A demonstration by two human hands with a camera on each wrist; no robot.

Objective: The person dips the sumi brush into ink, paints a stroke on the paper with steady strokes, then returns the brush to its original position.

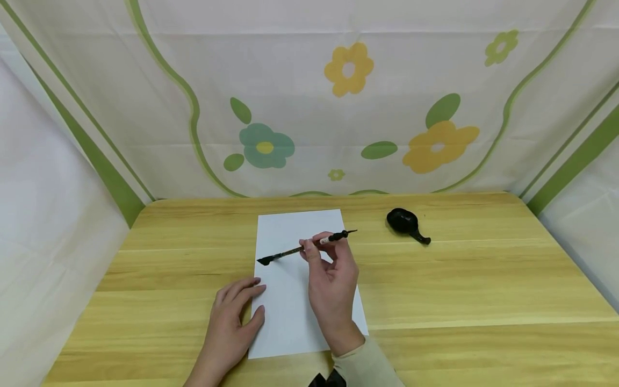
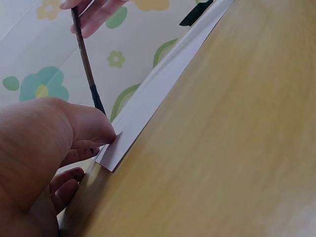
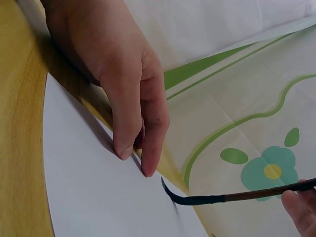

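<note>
A pale sleeve (image 1: 367,366) lies closest. The wooden table (image 1: 483,290) holds a white sheet of paper (image 1: 285,328). The person's left hand (image 1: 231,320) rests at the paper's left edge, fingers loose and gripping nothing; a gentle press there should help the sheet lie flat. The right hand (image 1: 333,285) pinches the brush (image 1: 292,251), its black hairs by the paper's left edge. Whether they touch it is hard to tell; a light, slow stroke seems best. Off to the right sits a round black thing (image 1: 402,221) with a stubby handle.
</note>
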